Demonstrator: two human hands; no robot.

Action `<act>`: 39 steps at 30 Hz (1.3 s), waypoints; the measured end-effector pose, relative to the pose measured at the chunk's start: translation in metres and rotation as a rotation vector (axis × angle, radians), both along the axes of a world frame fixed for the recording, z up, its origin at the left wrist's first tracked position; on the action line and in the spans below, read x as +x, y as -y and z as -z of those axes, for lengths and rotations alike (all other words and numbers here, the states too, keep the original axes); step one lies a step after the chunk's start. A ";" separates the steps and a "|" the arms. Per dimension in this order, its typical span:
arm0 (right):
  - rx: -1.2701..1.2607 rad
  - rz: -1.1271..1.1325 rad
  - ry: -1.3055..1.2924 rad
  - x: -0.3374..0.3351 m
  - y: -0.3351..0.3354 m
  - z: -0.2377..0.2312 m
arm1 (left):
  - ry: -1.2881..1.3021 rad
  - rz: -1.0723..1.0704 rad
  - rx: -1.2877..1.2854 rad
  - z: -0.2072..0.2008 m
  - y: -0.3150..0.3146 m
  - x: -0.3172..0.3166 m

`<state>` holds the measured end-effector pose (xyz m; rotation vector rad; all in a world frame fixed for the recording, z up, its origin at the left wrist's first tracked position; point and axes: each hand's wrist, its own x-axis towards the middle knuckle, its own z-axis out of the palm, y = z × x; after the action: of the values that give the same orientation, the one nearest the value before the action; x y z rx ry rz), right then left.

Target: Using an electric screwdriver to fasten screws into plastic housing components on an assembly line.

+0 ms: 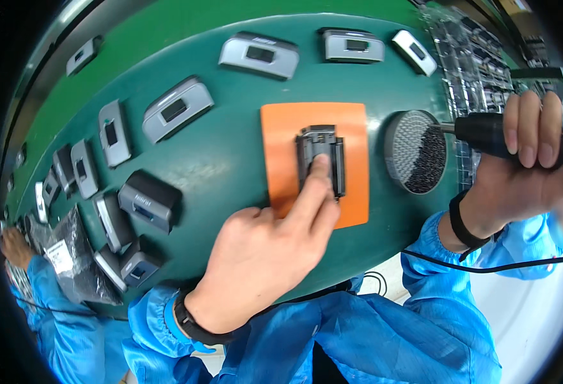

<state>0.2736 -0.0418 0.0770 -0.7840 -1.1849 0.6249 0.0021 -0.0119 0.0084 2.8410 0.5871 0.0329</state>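
My left hand [262, 256] lies over an orange mat [282, 137], its index finger pressing on a small black plastic assembly [306, 150] and the other fingers curled beside it, steadying it there. My right hand [518, 185] is wrapped around a black electric screwdriver [476, 131] with a cable. The screwdriver's bit points left and reaches over a round screw tray [401, 144]. Dark small screws fill that tray's right half, and its left half shows bare dimples. Whether the bit touches a screw is too small to tell.
Grey housings with dark windows, such as this one [260, 55], curve around the table's [230, 147] far and left sides. A grey plastic bag [80, 269] lies at left, near another person's hand [16, 248]. Clear trays [470, 57] of parts stand at the right.
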 end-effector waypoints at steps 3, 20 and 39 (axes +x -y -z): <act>-0.019 0.102 0.053 -0.002 0.001 0.019 | 0.007 -0.007 0.004 0.002 0.001 0.000; -0.130 0.200 -0.011 -0.005 -0.005 0.054 | 0.044 -0.025 -0.048 0.000 -0.001 0.006; -0.149 0.236 -0.021 -0.012 -0.004 0.054 | 0.010 0.006 -0.032 0.002 -0.002 0.002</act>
<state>0.2614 -0.0377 0.0232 -1.0243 -1.0155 0.5275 0.0046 -0.0097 0.0065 2.8099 0.5723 0.0367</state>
